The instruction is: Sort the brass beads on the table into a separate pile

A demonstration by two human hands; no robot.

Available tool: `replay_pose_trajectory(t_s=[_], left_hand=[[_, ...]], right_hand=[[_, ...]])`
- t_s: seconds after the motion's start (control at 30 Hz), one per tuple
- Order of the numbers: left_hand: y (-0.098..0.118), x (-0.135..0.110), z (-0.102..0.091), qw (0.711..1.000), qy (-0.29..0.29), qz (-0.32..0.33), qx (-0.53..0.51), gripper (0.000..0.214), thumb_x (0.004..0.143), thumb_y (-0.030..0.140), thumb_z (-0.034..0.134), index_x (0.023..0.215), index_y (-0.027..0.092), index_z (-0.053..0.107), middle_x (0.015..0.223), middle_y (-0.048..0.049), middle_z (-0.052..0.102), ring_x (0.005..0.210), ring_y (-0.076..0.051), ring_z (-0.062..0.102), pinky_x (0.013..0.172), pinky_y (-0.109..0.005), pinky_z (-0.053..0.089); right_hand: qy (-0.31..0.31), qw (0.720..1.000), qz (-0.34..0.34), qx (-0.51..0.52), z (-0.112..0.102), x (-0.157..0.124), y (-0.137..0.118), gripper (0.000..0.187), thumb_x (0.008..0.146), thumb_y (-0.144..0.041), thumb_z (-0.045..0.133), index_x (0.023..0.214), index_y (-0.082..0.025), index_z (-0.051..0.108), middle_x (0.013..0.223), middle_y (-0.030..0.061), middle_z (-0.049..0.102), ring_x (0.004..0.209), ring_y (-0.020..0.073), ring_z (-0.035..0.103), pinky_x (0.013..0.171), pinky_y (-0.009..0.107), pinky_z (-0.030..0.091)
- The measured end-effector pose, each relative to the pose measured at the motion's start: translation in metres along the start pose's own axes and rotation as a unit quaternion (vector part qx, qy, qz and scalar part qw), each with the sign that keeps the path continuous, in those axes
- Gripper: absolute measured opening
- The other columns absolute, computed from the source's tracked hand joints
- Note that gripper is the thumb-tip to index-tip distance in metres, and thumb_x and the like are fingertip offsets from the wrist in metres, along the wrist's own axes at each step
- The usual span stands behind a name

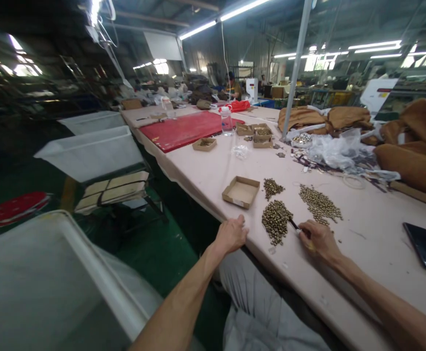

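Observation:
My left hand [231,234] rests at the near edge of the long pale table [205,168], fingers curled together over the rim; whether it holds anything is hidden. My right hand [317,237] lies on the tabletop, closed round a thin dark tool [294,224] whose tip touches the nearest pile of small brass studs [276,221]. A smaller pile of studs [272,187] lies beyond it, and a wider spread of studs [319,204] to the right. An empty shallow cardboard tray [241,191] sits just left of the piles.
A black phone [425,248] lies at the right. Brown fabric pieces [414,163] and clear plastic bags [335,148] crowd the far right. Small cardboard boxes [259,134], a bottle [226,121] and a red mat [183,130] sit further along. White bins [92,153] stand left on the floor.

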State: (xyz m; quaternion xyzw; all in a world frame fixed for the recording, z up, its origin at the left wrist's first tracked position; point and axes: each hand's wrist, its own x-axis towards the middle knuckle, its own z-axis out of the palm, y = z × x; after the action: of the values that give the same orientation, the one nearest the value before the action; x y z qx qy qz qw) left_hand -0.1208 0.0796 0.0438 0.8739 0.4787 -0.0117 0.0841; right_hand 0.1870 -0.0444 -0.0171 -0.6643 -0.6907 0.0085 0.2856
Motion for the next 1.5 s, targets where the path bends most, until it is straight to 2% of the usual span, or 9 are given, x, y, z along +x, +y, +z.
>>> replay_pose_trajectory(t_s=[0.33,0.6,0.97,1.3,1.5], left_hand=[[0.0,0.003,-0.002,1.0,0.004,0.0,-0.017,0.031,0.096,0.042,0.047,0.118,0.021,0.054,0.108,-0.0118,0.072,0.102,-0.027,0.07,0.089,-0.036,0.049],[-0.001,0.005,0.0,1.0,-0.001,-0.012,-0.01,0.031,0.096,0.044,0.047,0.117,0.022,0.053,0.104,-0.0116,0.073,0.1,-0.027,0.07,0.087,-0.035,0.049],[-0.006,0.01,0.007,1.0,0.002,-0.006,-0.007,0.03,0.096,0.043,0.046,0.119,0.024,0.051,0.102,-0.0101,0.073,0.099,-0.027,0.071,0.084,-0.035,0.049],[-0.002,0.011,0.002,1.0,-0.01,-0.019,-0.006,0.028,0.097,0.043,0.045,0.116,0.023,0.052,0.098,-0.0095,0.073,0.096,-0.027,0.071,0.083,-0.034,0.048],[0.001,0.011,-0.002,0.999,-0.023,-0.028,-0.006,0.03,0.097,0.043,0.045,0.117,0.023,0.053,0.099,-0.0102,0.073,0.097,-0.027,0.07,0.084,-0.035,0.048]], right_hand=[[0.012,1.0,0.016,-0.003,0.008,0.005,0.006,0.022,0.089,-0.029,0.05,0.093,-0.018,0.069,0.082,0.0058,0.066,0.073,0.0173,0.058,0.07,0.029,0.042],[0.022,0.998,0.022,-0.05,0.009,0.01,0.014,0.022,0.091,-0.028,0.05,0.095,-0.018,0.069,0.084,0.0058,0.065,0.075,0.0176,0.059,0.073,0.029,0.042],[0.035,0.997,0.017,-0.06,0.011,0.005,0.008,0.021,0.093,-0.028,0.05,0.097,-0.018,0.068,0.085,0.0057,0.065,0.077,0.0175,0.059,0.072,0.029,0.041],[0.056,0.996,0.044,-0.057,0.014,0.017,0.012,0.023,0.093,-0.029,0.049,0.098,-0.019,0.069,0.084,0.0066,0.064,0.076,0.0181,0.058,0.071,0.029,0.042],[0.048,0.995,0.041,-0.078,0.01,0.008,0.007,0.021,0.092,-0.028,0.05,0.099,-0.019,0.068,0.085,0.0069,0.063,0.078,0.0184,0.058,0.072,0.029,0.041]])
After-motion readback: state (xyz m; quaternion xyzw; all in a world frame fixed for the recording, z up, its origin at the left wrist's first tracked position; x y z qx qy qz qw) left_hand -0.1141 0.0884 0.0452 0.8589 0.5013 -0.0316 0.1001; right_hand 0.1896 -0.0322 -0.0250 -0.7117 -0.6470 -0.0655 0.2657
